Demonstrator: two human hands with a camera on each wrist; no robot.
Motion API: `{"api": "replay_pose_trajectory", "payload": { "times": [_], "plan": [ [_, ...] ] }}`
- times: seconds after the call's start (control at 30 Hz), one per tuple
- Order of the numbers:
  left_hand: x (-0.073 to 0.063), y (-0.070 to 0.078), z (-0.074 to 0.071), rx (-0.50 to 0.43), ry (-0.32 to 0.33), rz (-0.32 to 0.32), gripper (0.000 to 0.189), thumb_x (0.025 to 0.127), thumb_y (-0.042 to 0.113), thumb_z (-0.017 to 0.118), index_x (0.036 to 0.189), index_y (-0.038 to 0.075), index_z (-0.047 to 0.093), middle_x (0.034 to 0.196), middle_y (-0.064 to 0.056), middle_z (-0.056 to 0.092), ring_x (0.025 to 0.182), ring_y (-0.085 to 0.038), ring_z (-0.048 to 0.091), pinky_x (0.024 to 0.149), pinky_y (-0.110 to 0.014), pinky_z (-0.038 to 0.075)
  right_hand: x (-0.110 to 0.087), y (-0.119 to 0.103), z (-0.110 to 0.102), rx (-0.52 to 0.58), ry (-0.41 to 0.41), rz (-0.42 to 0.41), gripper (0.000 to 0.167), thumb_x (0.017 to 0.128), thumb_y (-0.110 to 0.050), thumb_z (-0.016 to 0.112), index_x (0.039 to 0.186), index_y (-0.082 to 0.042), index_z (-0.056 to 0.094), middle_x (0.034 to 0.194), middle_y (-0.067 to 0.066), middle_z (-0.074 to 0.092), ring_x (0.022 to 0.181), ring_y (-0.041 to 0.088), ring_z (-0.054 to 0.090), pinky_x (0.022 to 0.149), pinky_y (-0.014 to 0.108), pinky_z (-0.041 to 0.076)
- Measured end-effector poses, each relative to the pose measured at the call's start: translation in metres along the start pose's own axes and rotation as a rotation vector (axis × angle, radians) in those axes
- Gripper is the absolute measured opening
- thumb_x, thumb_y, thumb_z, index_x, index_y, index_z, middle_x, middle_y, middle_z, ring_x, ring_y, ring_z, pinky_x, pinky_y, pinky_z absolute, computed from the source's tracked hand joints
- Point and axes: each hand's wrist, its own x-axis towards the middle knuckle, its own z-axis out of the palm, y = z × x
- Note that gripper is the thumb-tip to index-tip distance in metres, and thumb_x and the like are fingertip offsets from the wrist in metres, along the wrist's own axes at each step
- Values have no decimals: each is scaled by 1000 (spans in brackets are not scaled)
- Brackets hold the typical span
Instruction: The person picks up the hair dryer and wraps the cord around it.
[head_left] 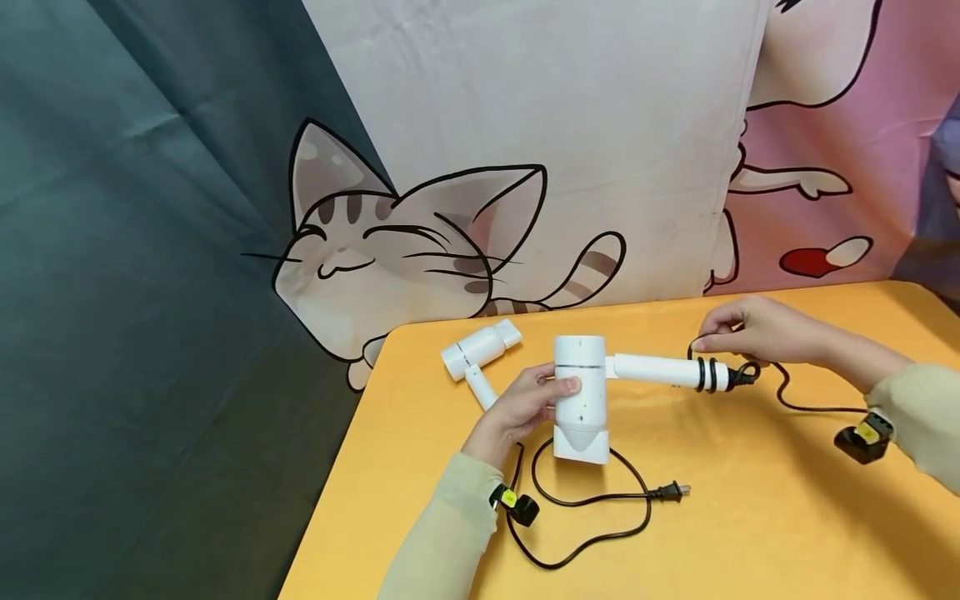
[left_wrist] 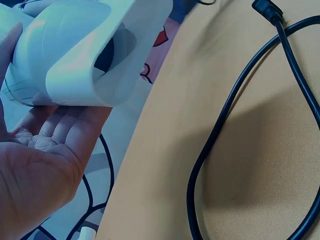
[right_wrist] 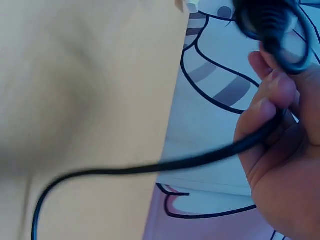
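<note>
A white hair dryer (head_left: 581,398) is held above the table, its handle (head_left: 652,369) pointing right. My left hand (head_left: 528,402) grips its barrel, thumb across the near side; the left wrist view shows the nozzle (left_wrist: 75,75) over the palm. Black power cord (head_left: 712,375) is looped round the handle's end. My right hand (head_left: 757,327) pinches that cord beside the handle end, and the free length trails away to the right. In the right wrist view the cord (right_wrist: 200,159) runs out from between the curled fingers.
A second white hair dryer (head_left: 480,350) lies at the table's back left, partly behind my left hand. A loose black cord (head_left: 577,502) with a two-prong plug (head_left: 670,492) curls on the yellow table (head_left: 750,533). Behind stands a cartoon cat backdrop (head_left: 600,125).
</note>
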Motion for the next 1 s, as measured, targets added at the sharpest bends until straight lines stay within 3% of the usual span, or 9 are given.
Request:
{"api": "replay_pose_trajectory", "payload": {
  "times": [0.17,0.37,0.57,1.0],
  "plan": [
    [3,-1,2,16,28,-30,53,100,16,67,146,-7,57,112,-6,75,95,-17,73,79,-34,65,2,-10,-1,-129,-3,-88,21,99,-24,79,80,-21,69,65,-9,46,52,3,36,50,25,36],
    [8,-1,5,44,83,-26,48,100,13,69,145,-1,61,118,-13,75,98,-21,73,85,-41,65,3,-18,-1,-251,47,-169,22,99,-19,78,80,-24,68,64,-14,45,56,1,36,54,24,33],
    [10,-2,6,42,121,-19,47,100,13,70,145,1,62,119,-14,75,98,-21,74,84,-40,65,0,-26,1,-267,60,-122,27,101,-22,76,78,-23,63,66,-12,46,56,3,38,54,25,34],
    [12,-5,5,23,154,-15,50,99,13,72,146,2,61,120,-14,76,100,-21,74,84,-40,65,-10,-36,7,-224,91,-68,24,105,-29,71,81,-25,70,65,-7,50,51,8,41,47,26,37]
  ]
}}
